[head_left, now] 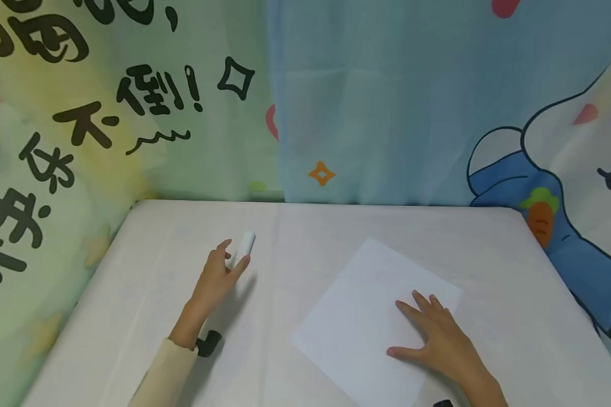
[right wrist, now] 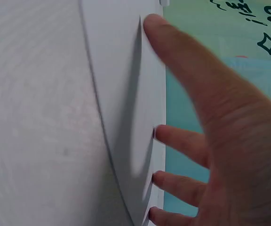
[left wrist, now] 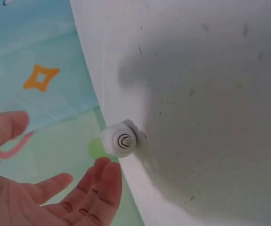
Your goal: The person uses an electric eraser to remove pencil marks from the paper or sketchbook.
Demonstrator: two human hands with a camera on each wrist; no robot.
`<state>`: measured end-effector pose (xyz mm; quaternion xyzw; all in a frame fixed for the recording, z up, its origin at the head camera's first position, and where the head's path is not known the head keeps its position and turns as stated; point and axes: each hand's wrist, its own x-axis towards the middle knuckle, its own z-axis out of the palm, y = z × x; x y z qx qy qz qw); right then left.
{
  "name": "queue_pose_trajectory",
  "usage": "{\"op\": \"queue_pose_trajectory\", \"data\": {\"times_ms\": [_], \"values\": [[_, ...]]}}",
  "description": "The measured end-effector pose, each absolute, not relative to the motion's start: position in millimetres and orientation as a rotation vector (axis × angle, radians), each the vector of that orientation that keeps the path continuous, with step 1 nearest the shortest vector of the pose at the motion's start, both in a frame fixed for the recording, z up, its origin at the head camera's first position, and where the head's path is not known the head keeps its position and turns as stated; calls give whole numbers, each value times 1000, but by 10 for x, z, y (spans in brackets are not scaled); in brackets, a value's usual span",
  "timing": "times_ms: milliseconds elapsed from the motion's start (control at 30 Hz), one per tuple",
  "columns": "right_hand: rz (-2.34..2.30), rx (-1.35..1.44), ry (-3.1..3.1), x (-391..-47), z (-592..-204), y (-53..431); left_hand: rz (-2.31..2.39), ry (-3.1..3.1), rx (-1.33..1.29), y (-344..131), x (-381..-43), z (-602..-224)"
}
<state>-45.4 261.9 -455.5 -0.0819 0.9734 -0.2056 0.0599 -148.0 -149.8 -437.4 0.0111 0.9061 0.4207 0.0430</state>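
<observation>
A white cylindrical stick (head_left: pixel 245 245), its kind unclear, is on the left part of the table. Its round, ringed end (left wrist: pixel 124 141) faces the left wrist camera. My left hand (head_left: pixel 219 277) reaches around it with thumb and fingers spread; the left wrist view shows a gap between the palm and the stick. A square sheet of white paper (head_left: pixel 356 305) lies turned cornerwise on the right half of the table. My right hand (head_left: pixel 440 339) rests on its right side with fingers spread, and the fingertips (right wrist: pixel 160 133) touch the sheet.
A white cloth covers the table (head_left: pixel 147 271). Behind it hangs a printed curtain (head_left: pixel 366 113) with dark lettering and a cartoon animal. A black wrist strap piece (head_left: pixel 210 343) shows at the left wrist, and another dark piece (head_left: pixel 443 403) near the right wrist.
</observation>
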Motion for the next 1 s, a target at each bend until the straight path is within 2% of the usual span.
{"op": "queue_pose_trajectory", "data": {"times_ms": [500, 1000], "values": [[-682, -235, 2897, -487, -4623, 2681, 1192, 2794, -20, -1474, -1793, -4408], [-841, -265, 2903, -401, -4583, 2697, 1202, 2538, -113, -1534, -1866, -4370]]}}
